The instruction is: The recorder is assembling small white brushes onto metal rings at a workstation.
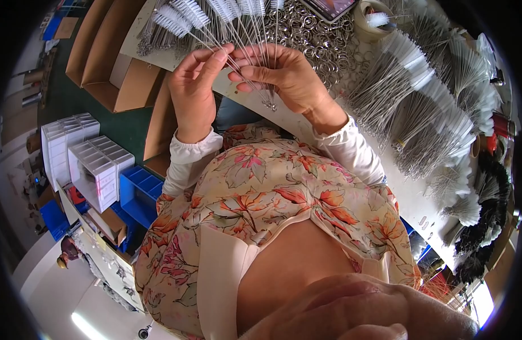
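Observation:
A fan of thin wire-handled brushes (238,35) with white bristle heads spreads out above the table. My right hand (289,76) is closed around their wires, with thumb and fingers pressed together and the looped wire ends showing below. Against the wires at the left of the fan, my left hand (195,82) pinches one brush's wire between thumb and fingertips. The bristle heads point away from me, partly cut off by the picture's upper edge. Beyond the right hand lies a heap of metal rings (312,34).
Bundles of white-tipped wire brushes (408,85) cover the table's right side, with black brushes (482,226) farther along. A tub (374,25) and a flat screen device (331,7) stand at the back. Cardboard boxes (111,62), white crates (96,167) and a blue crate (139,190) are at left.

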Tool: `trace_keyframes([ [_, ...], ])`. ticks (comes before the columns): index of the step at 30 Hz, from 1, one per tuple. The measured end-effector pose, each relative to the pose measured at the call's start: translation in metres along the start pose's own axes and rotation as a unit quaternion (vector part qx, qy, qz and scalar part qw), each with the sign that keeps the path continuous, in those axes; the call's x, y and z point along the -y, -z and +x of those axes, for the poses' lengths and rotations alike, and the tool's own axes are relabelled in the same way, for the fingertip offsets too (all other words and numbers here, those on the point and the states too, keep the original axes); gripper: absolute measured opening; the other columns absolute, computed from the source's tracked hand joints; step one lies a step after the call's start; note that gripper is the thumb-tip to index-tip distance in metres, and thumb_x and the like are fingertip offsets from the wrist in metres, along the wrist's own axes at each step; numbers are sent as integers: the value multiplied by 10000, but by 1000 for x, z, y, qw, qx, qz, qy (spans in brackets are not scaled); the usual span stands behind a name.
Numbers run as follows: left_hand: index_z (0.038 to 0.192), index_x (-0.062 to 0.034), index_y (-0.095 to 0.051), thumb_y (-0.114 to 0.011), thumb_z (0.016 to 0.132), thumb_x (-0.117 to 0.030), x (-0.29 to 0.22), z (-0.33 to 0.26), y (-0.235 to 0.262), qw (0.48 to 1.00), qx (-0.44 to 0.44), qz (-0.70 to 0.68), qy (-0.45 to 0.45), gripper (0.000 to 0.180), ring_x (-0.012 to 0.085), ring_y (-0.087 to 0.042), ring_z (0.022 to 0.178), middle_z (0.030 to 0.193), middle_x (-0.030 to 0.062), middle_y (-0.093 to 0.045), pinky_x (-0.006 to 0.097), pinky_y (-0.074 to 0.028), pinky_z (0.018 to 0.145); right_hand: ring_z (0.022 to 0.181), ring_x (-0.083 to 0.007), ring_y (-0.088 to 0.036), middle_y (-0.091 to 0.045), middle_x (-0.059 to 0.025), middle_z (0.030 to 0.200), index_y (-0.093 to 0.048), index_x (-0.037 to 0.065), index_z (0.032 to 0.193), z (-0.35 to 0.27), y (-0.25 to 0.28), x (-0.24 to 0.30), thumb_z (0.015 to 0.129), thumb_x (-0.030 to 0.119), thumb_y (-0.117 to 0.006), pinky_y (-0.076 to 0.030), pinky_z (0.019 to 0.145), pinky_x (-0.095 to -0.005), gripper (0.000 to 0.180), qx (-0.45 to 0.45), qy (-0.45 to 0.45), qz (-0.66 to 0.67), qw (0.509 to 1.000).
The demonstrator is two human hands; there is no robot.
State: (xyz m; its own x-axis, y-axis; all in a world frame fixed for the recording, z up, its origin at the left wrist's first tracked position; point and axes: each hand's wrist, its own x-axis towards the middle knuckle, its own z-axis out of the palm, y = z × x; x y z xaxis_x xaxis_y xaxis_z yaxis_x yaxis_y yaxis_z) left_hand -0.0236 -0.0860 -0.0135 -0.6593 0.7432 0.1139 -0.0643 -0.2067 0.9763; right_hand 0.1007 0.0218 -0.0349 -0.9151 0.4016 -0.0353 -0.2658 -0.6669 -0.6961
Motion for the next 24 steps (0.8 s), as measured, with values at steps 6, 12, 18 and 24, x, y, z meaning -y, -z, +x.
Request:
trace_keyframes([
  [6,881,40,-623,-619,833,-38,-3,-1,-2,1000,-7,-12,-1,92,166,-624,865,930,151,-666,278,-474,824,824,-207,-663,-649,-140,901,-572,-56,1005,0,3,0,839,41,-632,-568,693,-292,202,-27,4,-17,999],
  [12,961,37,-605,-604,839,-38,-5,-1,2,992,7,-124,38,144,178,-620,803,885,117,-645,288,-486,781,815,-208,-662,-646,-153,892,-560,-63,1026,1,3,1,862,49,-607,-566,689,-285,204,-59,1,-7,998],
  [18,978,16,-614,-589,868,-87,0,5,-1,987,14,-143,68,152,136,-546,741,867,63,-598,269,-451,725,770,-166,-651,-644,-126,860,-587,-72,1013,-1,-1,-4,870,30,-582,-567,667,-272,176,-44,25,-88,995],
  [24,916,-3,-641,-614,861,-99,1,7,-7,996,-13,-89,18,113,120,-537,733,837,51,-613,250,-435,712,715,-116,-640,-645,-86,838,-633,-30,979,-3,-6,-5,851,32,-608,-540,627,-223,145,-44,53,-203,977],
])
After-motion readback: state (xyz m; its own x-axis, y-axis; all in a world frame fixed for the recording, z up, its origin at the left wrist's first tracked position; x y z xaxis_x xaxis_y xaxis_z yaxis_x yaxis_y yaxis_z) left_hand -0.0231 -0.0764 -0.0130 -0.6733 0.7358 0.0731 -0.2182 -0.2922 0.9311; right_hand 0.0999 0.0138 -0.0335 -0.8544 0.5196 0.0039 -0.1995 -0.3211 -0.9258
